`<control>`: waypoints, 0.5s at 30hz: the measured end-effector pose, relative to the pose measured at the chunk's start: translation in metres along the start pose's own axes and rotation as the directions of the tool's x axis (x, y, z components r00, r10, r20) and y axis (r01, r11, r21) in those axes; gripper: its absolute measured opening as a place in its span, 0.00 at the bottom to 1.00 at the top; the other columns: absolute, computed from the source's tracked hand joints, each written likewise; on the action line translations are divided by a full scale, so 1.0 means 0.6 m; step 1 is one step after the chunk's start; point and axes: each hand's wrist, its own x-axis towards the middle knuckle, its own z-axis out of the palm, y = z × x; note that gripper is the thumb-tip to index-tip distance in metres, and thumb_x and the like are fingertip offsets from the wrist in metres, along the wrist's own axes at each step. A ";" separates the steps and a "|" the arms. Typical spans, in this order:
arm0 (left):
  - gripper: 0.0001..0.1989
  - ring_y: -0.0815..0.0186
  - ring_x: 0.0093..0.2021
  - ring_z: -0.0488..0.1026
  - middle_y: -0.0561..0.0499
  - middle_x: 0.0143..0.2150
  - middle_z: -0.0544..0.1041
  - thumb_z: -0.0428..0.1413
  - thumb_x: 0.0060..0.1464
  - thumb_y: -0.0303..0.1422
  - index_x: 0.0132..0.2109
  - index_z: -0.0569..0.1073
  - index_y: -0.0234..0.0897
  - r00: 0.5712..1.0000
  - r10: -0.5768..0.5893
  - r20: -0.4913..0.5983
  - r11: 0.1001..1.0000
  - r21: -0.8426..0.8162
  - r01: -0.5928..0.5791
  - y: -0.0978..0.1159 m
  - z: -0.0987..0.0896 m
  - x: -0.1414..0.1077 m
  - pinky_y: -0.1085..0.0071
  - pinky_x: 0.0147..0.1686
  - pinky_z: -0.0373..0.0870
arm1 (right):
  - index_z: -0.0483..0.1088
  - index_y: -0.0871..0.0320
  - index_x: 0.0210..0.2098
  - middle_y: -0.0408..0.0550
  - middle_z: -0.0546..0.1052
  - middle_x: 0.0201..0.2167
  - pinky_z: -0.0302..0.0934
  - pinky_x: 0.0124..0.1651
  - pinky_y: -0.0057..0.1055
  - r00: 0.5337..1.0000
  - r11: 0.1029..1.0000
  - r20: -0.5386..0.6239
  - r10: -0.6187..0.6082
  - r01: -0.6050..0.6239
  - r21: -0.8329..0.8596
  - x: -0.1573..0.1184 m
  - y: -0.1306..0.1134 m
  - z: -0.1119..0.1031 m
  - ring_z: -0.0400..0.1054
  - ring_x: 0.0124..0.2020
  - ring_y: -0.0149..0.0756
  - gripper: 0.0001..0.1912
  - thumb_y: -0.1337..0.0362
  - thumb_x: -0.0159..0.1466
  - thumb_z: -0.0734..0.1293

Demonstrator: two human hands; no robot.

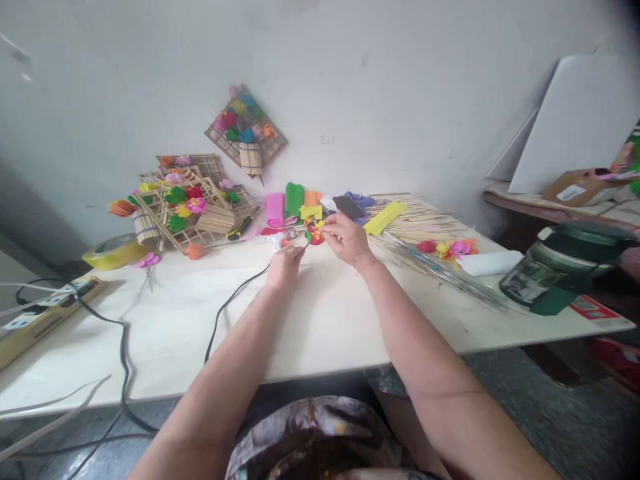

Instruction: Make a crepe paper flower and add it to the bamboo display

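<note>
My left hand (286, 267) is closed in a pinch on a thin stem with a green paper leaf (308, 237) at its tip. Just across from it, my right hand (349, 241) pinches a small yellow paper piece (320, 226). Red and orange paper bits show between the two hands, partly hidden by the fingers. Behind my left hand lies a white tool that looks like a glue gun (276, 241), with a black cord (231, 299) near it. Rolls of pink (275, 210) and green crepe paper (294, 200) stand beyond the hands.
Bamboo lattices with paper flowers (183, 200) pile up at the left, near yellow tape (117, 252) and a power strip (50, 313). Another flower lattice (247, 133) hangs on the wall. Wire stems (450, 277), thin sticks (425, 223) and a green bottle (560, 267) occupy the right.
</note>
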 end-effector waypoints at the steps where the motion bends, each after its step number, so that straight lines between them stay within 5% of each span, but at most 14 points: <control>1: 0.10 0.69 0.28 0.68 0.48 0.29 0.73 0.49 0.56 0.29 0.34 0.75 0.36 1.000 -0.001 0.000 1.000 0.001 0.001 0.000 0.000 0.000 0.74 0.32 0.65 | 0.78 0.56 0.33 0.48 0.76 0.38 0.60 0.31 0.27 1.000 1.000 -0.008 0.002 -0.002 0.007 0.001 0.001 0.001 0.69 0.32 0.32 0.09 0.67 0.60 0.64; 15: 0.10 0.69 0.27 0.67 0.50 0.26 0.70 0.49 0.56 0.29 0.33 0.75 0.36 1.000 -0.009 0.003 1.000 -0.016 0.009 0.005 -0.002 -0.001 0.74 0.32 0.64 | 0.74 0.57 0.31 0.45 0.74 0.31 0.58 0.31 0.28 0.984 0.977 -0.050 0.170 -0.162 0.136 0.004 0.001 0.008 0.64 0.25 0.30 0.03 0.67 0.56 0.69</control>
